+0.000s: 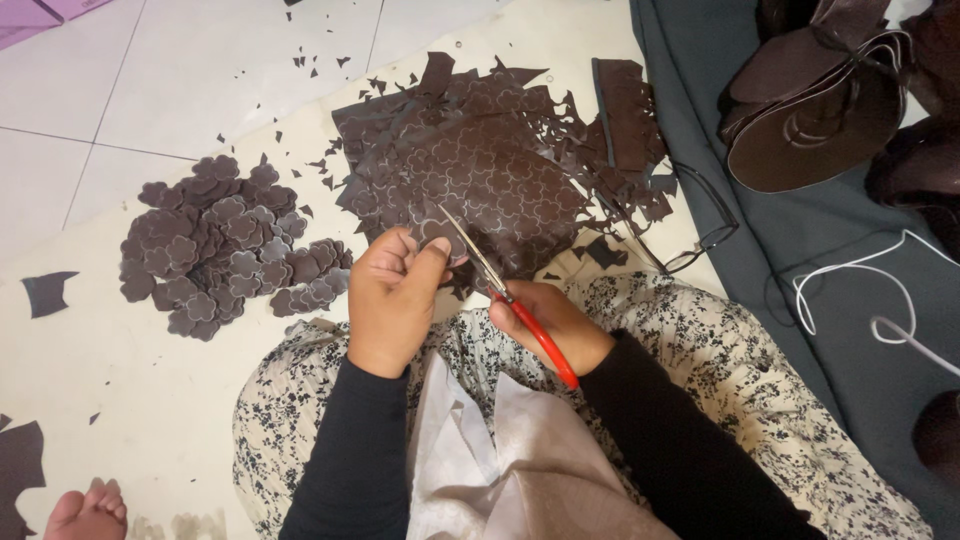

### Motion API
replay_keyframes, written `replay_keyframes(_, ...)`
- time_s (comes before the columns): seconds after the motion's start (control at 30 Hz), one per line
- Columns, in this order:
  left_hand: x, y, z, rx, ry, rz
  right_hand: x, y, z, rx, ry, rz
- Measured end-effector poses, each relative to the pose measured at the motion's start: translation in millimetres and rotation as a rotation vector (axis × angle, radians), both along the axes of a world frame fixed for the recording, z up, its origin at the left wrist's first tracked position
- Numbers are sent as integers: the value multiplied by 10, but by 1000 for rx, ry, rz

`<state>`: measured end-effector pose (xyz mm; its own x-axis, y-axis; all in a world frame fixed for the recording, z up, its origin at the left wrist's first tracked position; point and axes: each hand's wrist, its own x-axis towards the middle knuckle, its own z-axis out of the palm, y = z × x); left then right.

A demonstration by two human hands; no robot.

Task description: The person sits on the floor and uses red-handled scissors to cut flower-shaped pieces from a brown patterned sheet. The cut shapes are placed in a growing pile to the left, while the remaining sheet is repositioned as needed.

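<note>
Dark brown foam flower cut-outs — large heap on floor near left edge, done. Traced sheets stacked ahead, many outlines uncut. Left hand pinches small piece; right hand grips red-handled scissors, blades parted. Judged roughly midway.

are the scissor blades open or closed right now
Closed, or nearly: the scissors in the right hand show one thin line of blade, with no gap visible. The left hand pinches a brown piece.
</note>
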<state>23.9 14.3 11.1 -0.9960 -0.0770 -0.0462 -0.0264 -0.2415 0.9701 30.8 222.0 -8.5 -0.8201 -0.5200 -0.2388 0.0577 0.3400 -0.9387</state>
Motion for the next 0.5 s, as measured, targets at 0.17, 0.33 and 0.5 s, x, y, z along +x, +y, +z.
replay_keyframes(0.17, 10, 14, 1, 69, 2, -6, 13, 6, -2, 9, 13, -2)
replay_keyframes(0.33, 9, 11, -12, 41, 4, 7, 16, 3, -25, 35, -14, -8)
replay_keyframes(0.5, 18, -5, -30, -36, -11, -6, 17, 0, -19, -15, 47, 30)
